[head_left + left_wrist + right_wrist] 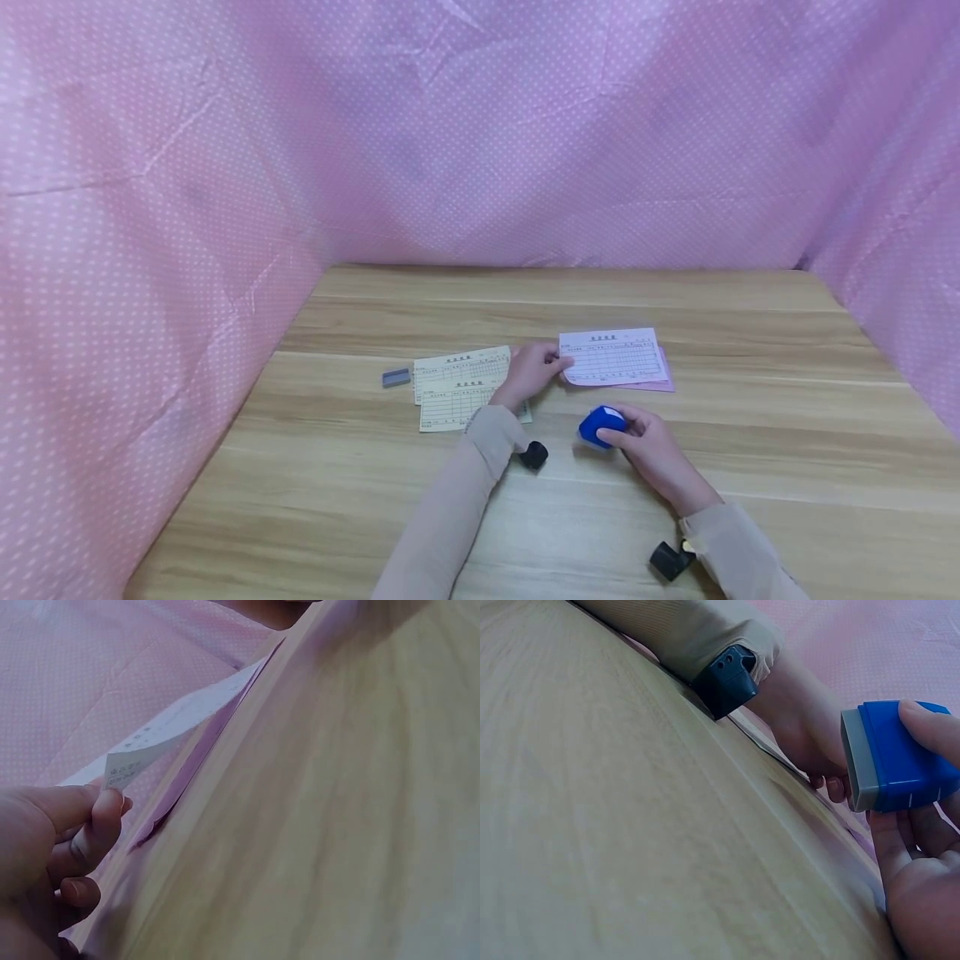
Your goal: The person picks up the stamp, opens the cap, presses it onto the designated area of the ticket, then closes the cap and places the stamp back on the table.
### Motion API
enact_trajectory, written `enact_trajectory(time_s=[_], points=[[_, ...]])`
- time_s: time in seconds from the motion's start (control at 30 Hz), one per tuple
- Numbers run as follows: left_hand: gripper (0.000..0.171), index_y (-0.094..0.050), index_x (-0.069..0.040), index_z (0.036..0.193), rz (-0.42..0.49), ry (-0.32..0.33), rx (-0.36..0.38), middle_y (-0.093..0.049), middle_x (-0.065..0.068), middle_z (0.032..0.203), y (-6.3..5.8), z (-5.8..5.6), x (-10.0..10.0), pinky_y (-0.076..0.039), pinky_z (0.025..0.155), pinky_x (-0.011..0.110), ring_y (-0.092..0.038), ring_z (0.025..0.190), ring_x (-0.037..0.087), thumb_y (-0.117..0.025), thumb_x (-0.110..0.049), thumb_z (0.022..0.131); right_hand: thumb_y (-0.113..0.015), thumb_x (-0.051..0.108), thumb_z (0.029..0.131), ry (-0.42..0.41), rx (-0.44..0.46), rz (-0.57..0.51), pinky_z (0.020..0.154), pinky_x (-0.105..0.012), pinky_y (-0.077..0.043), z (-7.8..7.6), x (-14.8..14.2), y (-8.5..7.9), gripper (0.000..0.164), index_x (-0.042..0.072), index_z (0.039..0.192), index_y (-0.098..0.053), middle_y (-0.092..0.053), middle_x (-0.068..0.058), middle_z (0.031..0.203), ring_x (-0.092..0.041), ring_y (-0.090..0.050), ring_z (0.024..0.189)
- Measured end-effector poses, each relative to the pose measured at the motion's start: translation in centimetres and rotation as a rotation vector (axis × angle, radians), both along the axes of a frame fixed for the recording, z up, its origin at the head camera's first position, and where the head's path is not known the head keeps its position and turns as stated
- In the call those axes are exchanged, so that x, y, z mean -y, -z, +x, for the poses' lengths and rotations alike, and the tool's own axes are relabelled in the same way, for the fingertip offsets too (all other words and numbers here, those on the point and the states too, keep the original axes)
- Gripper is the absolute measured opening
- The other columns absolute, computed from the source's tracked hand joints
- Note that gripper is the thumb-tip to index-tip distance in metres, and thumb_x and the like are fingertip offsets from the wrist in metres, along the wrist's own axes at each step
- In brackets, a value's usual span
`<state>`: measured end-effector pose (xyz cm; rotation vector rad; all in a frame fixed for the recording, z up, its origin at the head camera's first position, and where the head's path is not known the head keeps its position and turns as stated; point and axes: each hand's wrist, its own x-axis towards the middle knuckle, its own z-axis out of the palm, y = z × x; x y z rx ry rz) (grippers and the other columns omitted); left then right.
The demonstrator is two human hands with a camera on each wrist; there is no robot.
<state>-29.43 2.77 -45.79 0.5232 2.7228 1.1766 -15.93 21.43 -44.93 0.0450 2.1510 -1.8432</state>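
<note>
My left hand (pixel 531 372) pinches the lower left corner of a white printed form slip (pixel 611 354) between thumb and fingers. In the left wrist view that slip (pixel 172 720) is lifted and slightly bent at the pinched end, above a pink sheet (pixel 196 765) on the table. The pink sheet (pixel 666 382) peeks out at the slip's right and lower edges. Nearer to me, my right hand (pixel 654 450) grips a blue stamp (pixel 600 427) just above the tabletop. The stamp's grey base (pixel 860 761) faces away from the palm in the right wrist view.
Left of my left hand lie overlapping pale yellow printed slips (pixel 457 404), partly covered by that hand and forearm. A small grey rectangular piece (pixel 396 377) lies beside them. Pink dotted cloth (pixel 555 167) hangs around the wooden table (pixel 300 483).
</note>
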Motion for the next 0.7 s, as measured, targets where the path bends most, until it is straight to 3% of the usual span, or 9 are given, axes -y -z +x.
enact_trajectory(time_s=[0.27, 0.7], points=[[0.028, -0.065, -0.018, 0.075, -0.02, 0.012, -0.003, -0.067, -0.009, 0.067, 0.03, 0.08, 0.0, -0.032, 0.095, 0.034, -0.053, 0.067, 0.006, -0.063, -0.04, 0.092, -0.064, 0.025, 0.093, 0.007, 0.014, -0.021, 0.091, -0.009, -0.044, 0.02, 0.0, 0.18, 0.057, -0.005, 0.138, -0.045, -0.053, -0.017, 0.139, 0.008, -0.056, 0.107], [0.024, -0.068, -0.019, 0.08, -0.007, 0.011, 0.024, -0.065, -0.01, 0.065, -0.15, 0.17, -0.12, -0.033, 0.098, 0.036, -0.053, 0.068, 0.006, -0.064, -0.04, 0.091, -0.061, 0.023, 0.096, -0.006, -0.004, -0.029, 0.092, -0.01, -0.044, 0.05, -0.11, 0.02, 0.056, -0.006, 0.14, -0.042, -0.05, -0.02, 0.142, 0.01, -0.055, 0.107]])
